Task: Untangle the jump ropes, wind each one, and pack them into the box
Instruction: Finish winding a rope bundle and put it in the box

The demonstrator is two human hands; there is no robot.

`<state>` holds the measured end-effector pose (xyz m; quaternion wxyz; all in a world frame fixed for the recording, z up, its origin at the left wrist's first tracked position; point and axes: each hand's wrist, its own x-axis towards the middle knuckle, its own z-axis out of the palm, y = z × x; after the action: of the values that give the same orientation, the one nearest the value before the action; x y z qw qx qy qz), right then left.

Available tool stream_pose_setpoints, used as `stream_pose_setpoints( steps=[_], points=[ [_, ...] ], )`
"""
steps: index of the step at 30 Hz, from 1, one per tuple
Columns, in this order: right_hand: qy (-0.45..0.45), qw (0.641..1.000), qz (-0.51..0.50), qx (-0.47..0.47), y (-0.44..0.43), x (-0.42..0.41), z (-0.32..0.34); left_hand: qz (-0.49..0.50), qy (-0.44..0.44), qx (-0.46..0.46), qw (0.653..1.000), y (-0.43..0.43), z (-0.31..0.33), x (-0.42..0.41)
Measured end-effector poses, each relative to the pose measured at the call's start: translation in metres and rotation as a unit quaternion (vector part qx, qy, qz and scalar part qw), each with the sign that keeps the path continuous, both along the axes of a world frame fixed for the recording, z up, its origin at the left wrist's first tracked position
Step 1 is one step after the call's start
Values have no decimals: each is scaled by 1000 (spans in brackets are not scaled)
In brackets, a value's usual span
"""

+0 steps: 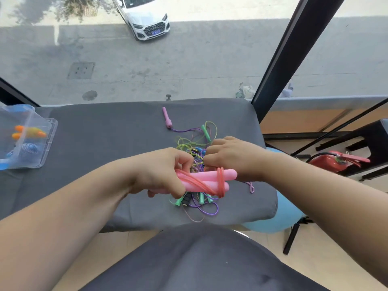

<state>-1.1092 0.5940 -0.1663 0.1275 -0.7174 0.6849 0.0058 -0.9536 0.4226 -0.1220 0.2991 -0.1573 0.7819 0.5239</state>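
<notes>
The left hand (161, 171) gripped two pink handles (210, 175) wound with red rope (220, 183), above the tangle (195, 141) on the desk (105, 148). The right hand (231, 156) curled among the cords; its hold was unclear. The car's plate (155, 32) was unreadable.

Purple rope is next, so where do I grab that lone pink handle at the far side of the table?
I'd pinch the pink handle across its slim shaft, from above. It lies flat on the table, apart from the tangle, bare cloth on both sides; the purple cord leaves its thick near end.
</notes>
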Motion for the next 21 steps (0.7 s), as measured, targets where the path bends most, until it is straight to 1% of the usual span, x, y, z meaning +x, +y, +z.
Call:
stream_pose_setpoints(
  steps=[3,6,8,10,11,12,14,15,19,21],
  points=[
    [55,998,13,-3,-15,-9,11,-66,-3,-132,989,1,0,-5],
    [98,995,11,24,-29,-1,20,-94,40,-270,958,0,-10,-6],
    [109,992,-18,56,-33,6,24,-67,51,-311,947,-4,-20,-6],
    [91,992,-59,68,-30,11,28,-16,63,-340,938,-10,-30,-4],
    [70,992,-84,61,-29,14,30,30,65,-334,940,-13,-36,-3],
    [47,992,-108,49,-28,18,30,91,60,-302,947,-16,-41,-1],
    [11,989,-148,18,-25,26,28,216,50,-196,955,-20,-48,2],
    [-3,986,-165,6,-23,30,25,257,51,-151,953,-20,-50,2],
    [-45,971,-231,-36,-5,43,5,356,46,4,933,-14,-46,-5],
    [-74,962,-255,-59,4,48,-7,368,43,37,928,-12,-45,-7]
  ],
)
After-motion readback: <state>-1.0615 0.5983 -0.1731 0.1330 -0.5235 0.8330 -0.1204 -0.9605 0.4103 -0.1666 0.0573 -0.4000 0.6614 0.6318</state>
